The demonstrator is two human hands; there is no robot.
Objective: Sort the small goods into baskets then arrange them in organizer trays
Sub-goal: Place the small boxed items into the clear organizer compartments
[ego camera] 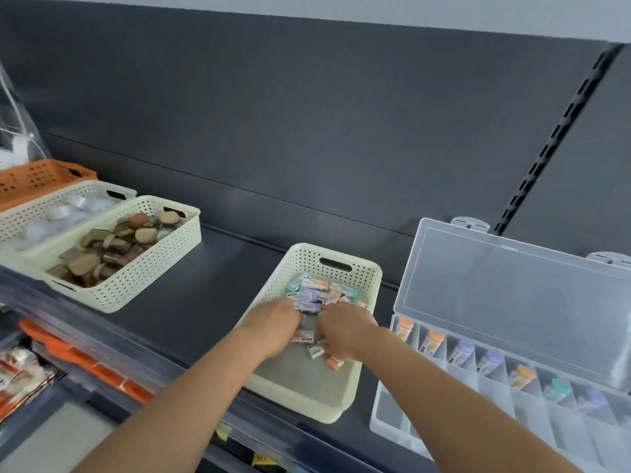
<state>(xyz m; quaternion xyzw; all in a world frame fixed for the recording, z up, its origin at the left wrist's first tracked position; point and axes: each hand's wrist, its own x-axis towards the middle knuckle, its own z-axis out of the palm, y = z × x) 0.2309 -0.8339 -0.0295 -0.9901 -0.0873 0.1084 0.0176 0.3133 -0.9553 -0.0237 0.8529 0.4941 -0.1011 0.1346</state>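
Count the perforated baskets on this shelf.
4: an orange basket far left, a cream basket beside it, another holding brown pieces, and one under both hands. More may sit off-frame left.

Setting: a retail shop, at a display shelving unit. Indicators: a dark grey metal shelf (191, 302) with a matching back panel (307, 114); a slotted upright rail (560, 131) at upper right for adjustable shelf brackets; packaged goods (20, 373) on a lower shelf at lower left; yellow price tags (223, 431) on the shelf edge at bottom centre.
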